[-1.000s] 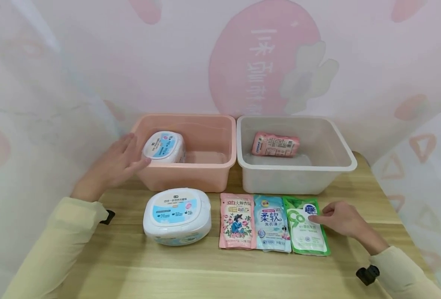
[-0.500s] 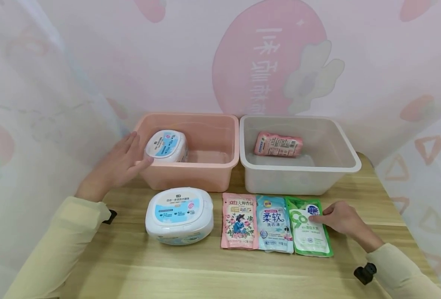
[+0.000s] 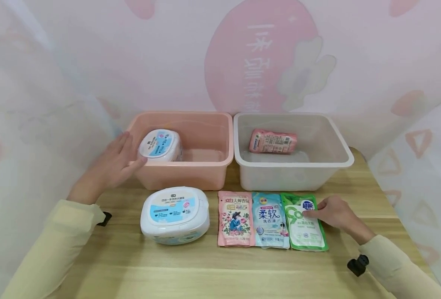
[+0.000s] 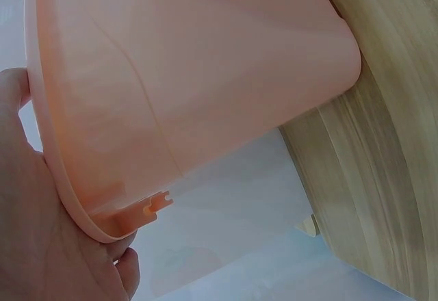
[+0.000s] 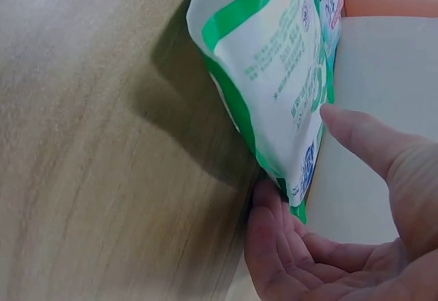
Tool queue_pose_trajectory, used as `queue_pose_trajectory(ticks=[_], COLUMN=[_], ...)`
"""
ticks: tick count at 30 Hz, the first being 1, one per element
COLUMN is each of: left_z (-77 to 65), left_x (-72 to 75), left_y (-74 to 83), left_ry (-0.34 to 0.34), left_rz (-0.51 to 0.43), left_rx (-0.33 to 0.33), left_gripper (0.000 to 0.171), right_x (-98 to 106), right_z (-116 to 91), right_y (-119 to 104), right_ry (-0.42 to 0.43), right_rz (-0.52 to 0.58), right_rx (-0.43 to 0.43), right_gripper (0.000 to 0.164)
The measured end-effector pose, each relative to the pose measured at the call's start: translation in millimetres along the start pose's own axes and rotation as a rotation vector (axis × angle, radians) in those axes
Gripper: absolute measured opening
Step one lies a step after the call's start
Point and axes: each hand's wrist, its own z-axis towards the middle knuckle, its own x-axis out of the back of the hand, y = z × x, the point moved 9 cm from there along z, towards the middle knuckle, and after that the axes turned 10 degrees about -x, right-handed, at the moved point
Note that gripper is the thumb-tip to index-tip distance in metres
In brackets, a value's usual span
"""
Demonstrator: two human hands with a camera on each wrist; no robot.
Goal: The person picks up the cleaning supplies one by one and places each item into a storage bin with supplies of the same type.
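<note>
At the right end of a row of pouches, my right hand [image 3: 338, 214] pinches the edge of a green-and-white laundry detergent pouch [image 3: 305, 226]. In the right wrist view the thumb lies over the pouch [image 5: 280, 75] and the fingers are at its underside edge. My left hand [image 3: 112, 164] rests on the left rim of the pink bin [image 3: 190, 176], fingers extended; the left wrist view shows it against the bin's rim [image 4: 58, 171]. Inside that bin stands a white lidded tub [image 3: 160, 145]. A blue pouch [image 3: 270, 222] and a pink pouch [image 3: 236, 220] lie left of the green one.
A white bin [image 3: 284, 176] stands right of the pink one, holding a pink pouch [image 3: 273, 141]. Another white tub [image 3: 175, 214] sits on the wooden table [image 3: 205, 274] before the pink bin. A printed curtain [image 3: 168, 54] hangs behind and at both sides.
The head view shifts slightly. Both hands keep nearly the same places, the left at the pink bin's rim and the right at the green pouch.
</note>
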Motion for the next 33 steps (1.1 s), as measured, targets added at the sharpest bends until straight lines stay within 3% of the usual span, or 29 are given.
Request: queue_pose_trajectory(ticks=[12, 18, 33], left_z=[-0.2, 0.7, 1.2], left_x=[0.2, -0.4, -4.2], left_y=[-0.2, -1.9, -4.2], left_ry=[0.003, 0.007, 0.0], left_rz=[-0.001, 0.0, -0.038], left_rx=[-0.004, -0.006, 0.011], left_gripper=[0.099, 0.099, 0.099], right_x=[-4.4, -7.0, 9.9], right_z=[4.2, 2.6, -21.8], right_y=[7.8, 4.6, -10.1], right_ry=[-0.047, -0.066, 0.065], right_rz=[0.089, 0.141, 0.243], right_rx=[-0.072, -0.054, 0.054], right_gripper=[0.042, 0.035, 0.054])
